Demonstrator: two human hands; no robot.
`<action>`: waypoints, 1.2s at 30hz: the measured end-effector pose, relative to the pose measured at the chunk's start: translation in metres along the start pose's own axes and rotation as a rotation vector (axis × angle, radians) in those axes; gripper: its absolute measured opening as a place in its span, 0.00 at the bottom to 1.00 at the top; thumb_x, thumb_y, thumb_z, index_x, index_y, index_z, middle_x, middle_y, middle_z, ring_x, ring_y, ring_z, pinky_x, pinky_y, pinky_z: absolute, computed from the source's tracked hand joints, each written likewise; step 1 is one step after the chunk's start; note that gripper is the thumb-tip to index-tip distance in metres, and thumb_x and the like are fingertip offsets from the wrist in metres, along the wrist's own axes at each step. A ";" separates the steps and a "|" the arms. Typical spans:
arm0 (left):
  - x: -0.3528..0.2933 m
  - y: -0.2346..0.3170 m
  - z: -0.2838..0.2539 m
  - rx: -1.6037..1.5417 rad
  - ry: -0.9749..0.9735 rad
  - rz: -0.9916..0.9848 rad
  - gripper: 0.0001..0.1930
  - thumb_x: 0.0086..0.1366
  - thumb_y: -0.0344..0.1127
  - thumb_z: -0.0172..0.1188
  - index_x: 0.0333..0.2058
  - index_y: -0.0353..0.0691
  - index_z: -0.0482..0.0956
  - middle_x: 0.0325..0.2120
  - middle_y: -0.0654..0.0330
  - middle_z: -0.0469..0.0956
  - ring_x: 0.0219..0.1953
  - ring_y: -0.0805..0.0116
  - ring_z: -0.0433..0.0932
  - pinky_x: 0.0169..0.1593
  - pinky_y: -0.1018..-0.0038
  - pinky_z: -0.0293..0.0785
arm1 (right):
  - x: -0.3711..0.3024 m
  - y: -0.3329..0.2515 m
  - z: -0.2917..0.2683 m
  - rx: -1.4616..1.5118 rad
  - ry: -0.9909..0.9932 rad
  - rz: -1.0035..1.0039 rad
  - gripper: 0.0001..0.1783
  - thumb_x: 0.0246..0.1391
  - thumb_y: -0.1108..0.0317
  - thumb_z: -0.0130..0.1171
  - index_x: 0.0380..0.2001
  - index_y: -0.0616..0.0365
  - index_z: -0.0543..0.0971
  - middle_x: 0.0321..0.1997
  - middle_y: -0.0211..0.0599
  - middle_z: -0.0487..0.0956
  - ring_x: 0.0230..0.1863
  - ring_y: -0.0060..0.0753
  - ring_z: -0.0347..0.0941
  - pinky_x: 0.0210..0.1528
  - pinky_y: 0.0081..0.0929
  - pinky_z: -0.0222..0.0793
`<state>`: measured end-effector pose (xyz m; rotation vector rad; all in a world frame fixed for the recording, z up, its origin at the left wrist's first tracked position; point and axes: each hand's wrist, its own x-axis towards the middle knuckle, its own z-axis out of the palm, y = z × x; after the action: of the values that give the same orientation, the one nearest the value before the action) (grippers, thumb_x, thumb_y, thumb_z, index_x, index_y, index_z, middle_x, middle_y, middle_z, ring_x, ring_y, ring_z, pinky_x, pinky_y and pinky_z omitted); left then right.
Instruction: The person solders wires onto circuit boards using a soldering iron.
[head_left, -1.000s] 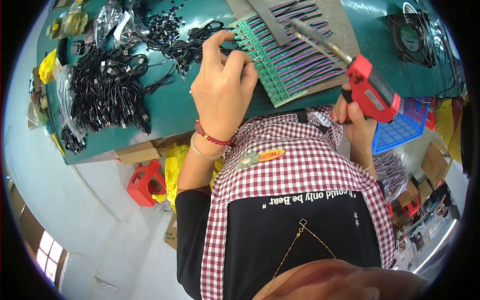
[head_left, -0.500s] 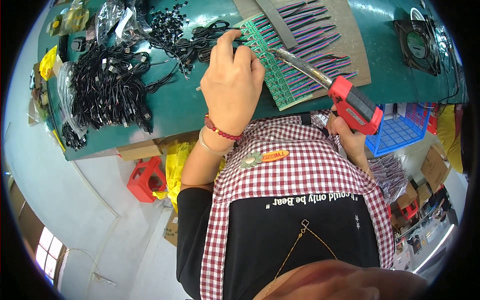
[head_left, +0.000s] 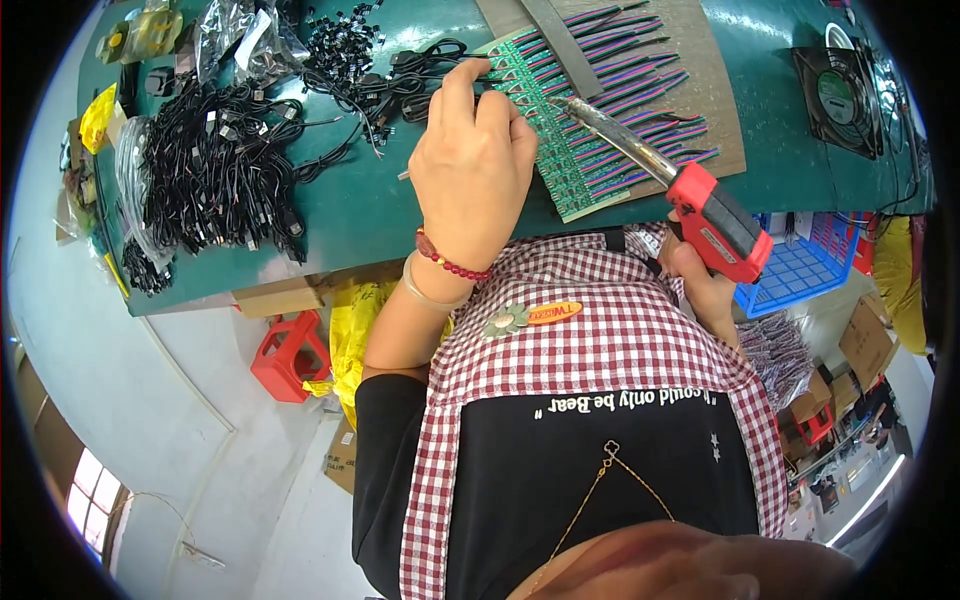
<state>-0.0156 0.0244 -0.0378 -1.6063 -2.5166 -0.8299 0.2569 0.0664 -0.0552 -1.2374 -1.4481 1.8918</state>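
Observation:
My left hand (head_left: 475, 165) rests over the left edge of a green circuit board panel (head_left: 570, 185), index finger reaching to its upper left edge. The other fingers are curled, and a thin pale end pokes out beside the hand; what they grip is hidden. In my right hand (head_left: 697, 275) is a red and black soldering gun (head_left: 715, 215), its metal barrel slanting up left with the tip at the panel. Rows of multicoloured ribbon wires (head_left: 640, 100) fan out to the right from the panel. A dark flat bar (head_left: 565, 50) lies across the wires. Black cables (head_left: 425, 65) lie at the panel's upper left.
A large heap of black cables (head_left: 220, 180) covers the left of the green table (head_left: 350, 210). Small black connectors (head_left: 340, 45) lie behind it. A black fan (head_left: 838, 95) stands at the far right. Below the table are a blue crate (head_left: 795, 270) and a red stool (head_left: 290, 355).
The view has shifted slightly, and the panel sits a little further right in it. The soldering gun appears slightly further right too. Both hands keep much the same pose.

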 end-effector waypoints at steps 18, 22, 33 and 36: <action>0.002 0.002 -0.003 0.029 -0.037 0.006 0.05 0.46 0.27 0.59 0.21 0.38 0.71 0.41 0.59 0.73 0.34 0.61 0.76 0.29 0.70 0.74 | -0.001 0.002 -0.005 -0.023 -0.055 -0.008 0.15 0.46 0.74 0.63 0.40 0.62 0.76 0.35 0.31 0.77 0.33 0.20 0.72 0.36 0.20 0.69; 0.004 0.002 -0.003 0.037 -0.041 0.026 0.05 0.46 0.27 0.59 0.21 0.38 0.71 0.41 0.58 0.73 0.35 0.61 0.75 0.30 0.70 0.74 | -0.002 0.005 -0.005 -0.005 -0.041 0.009 0.16 0.46 0.74 0.63 0.40 0.62 0.75 0.36 0.31 0.77 0.34 0.20 0.71 0.37 0.20 0.69; 0.013 0.001 -0.009 0.080 -0.140 0.125 0.05 0.46 0.26 0.58 0.22 0.36 0.71 0.39 0.56 0.72 0.37 0.60 0.74 0.34 0.70 0.74 | -0.003 0.010 -0.004 -0.016 -0.042 -0.034 0.19 0.45 0.75 0.63 0.44 0.62 0.74 0.40 0.34 0.77 0.39 0.23 0.72 0.41 0.23 0.68; 0.013 0.001 -0.009 0.079 -0.151 0.128 0.05 0.46 0.26 0.58 0.22 0.36 0.71 0.39 0.55 0.73 0.37 0.60 0.74 0.34 0.70 0.74 | -0.005 0.013 -0.011 -0.007 -0.092 -0.014 0.19 0.45 0.75 0.63 0.44 0.62 0.74 0.41 0.34 0.76 0.39 0.24 0.72 0.41 0.23 0.68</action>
<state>-0.0233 0.0311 -0.0254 -1.8459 -2.4740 -0.6089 0.2706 0.0634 -0.0662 -1.1541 -1.5072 1.9596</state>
